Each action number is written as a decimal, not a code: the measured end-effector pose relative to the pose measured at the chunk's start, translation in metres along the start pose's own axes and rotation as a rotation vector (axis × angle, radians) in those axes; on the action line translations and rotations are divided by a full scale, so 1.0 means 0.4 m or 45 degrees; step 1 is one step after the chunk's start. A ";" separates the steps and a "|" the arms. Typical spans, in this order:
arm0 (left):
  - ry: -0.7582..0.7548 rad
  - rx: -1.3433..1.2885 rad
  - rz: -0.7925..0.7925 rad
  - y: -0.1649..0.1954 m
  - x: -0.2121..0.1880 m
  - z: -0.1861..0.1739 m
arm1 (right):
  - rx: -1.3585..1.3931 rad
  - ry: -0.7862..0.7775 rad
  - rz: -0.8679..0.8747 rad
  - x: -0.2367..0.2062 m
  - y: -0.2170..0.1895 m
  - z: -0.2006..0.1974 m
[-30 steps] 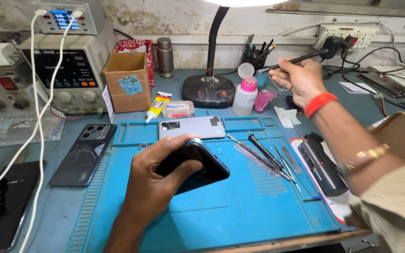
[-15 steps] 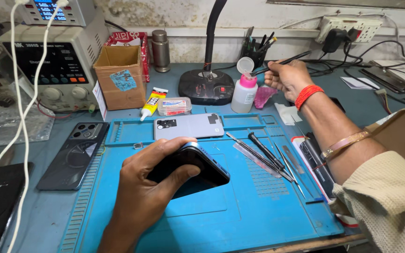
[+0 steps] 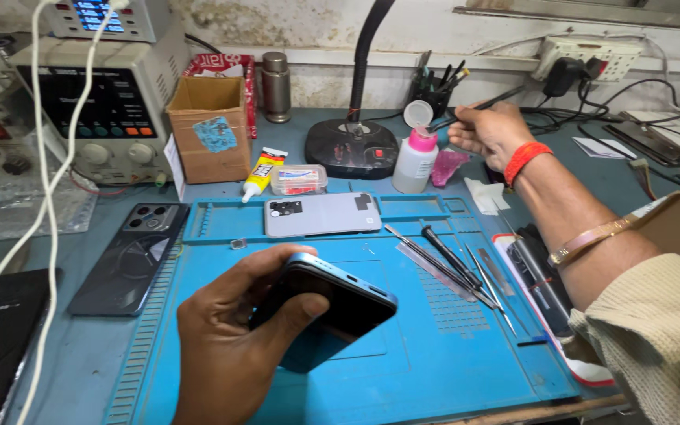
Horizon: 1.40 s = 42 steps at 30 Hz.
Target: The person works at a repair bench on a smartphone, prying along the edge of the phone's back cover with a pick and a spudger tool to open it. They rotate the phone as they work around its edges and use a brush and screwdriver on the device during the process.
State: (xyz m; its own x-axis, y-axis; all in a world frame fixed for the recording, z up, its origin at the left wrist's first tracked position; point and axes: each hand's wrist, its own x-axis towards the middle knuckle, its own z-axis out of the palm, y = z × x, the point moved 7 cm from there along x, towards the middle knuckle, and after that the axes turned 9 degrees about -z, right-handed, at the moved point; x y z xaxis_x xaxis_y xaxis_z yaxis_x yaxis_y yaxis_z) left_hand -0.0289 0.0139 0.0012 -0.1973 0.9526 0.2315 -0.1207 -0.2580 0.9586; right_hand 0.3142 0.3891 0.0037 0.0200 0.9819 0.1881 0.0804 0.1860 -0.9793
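Gripped edgewise in our left hand (image 3: 230, 346), thumb across its dark face and fingers curled beneath, a dark smartphone (image 3: 332, 311) with a blue rim sat tilted just above the blue work mat (image 3: 466, 362), low and near the middle of our view. Our right hand (image 3: 488, 132) was well apart from it, up at the back of the bench, fingers pinched shut around a slim dark brush (image 3: 474, 106) whose tip rested at the open pink cap of a small white bottle (image 3: 416, 157). Judging from that, we were wetting the brush, and doing it well would have meant taking only a little liquid, keeping the phone steady and its edge turned up toward us. On the mat behind the phone lay a grey phone back cover (image 3: 320, 214), and to the right a row of thin metal tools (image 3: 458, 267). Off the mat's left edge lay a black phone (image 3: 131, 260), face down. Farther back stood a cardboard box (image 3: 208, 130), a yellow glue tube (image 3: 261, 175), a black lamp base (image 3: 352, 148) and a bench power supply (image 3: 96, 110) with white cables (image 3: 49, 197).
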 end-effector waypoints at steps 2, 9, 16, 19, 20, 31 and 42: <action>-0.046 -0.030 -0.051 -0.003 0.002 0.005 | 0.032 0.007 0.001 -0.004 0.006 0.012; -0.068 0.056 -0.059 0.000 0.016 0.021 | 0.050 0.048 -0.006 -0.035 -0.013 0.013; -0.100 -0.108 0.038 -0.010 0.030 0.008 | 0.091 0.048 0.025 -0.048 -0.017 0.010; -0.086 -0.148 0.038 -0.015 0.043 0.000 | 0.257 0.049 0.036 -0.049 -0.012 0.006; -0.080 -0.157 0.033 -0.015 0.046 -0.002 | 0.298 0.030 0.038 -0.051 -0.014 0.001; -0.274 0.114 -0.061 0.010 0.059 0.055 | 0.412 -0.485 0.120 -0.487 -0.130 0.120; -0.326 0.196 -0.042 0.012 0.068 0.097 | 0.504 -0.485 0.085 -0.694 -0.224 0.209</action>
State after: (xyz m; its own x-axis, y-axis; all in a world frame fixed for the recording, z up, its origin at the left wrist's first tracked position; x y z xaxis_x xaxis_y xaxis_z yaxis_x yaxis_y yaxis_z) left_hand 0.0031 0.0447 0.0184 0.0584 0.9748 0.2155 0.0296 -0.2175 0.9756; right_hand 0.2182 0.1030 0.0328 -0.3553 0.9216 0.1562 -0.2909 0.0497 -0.9555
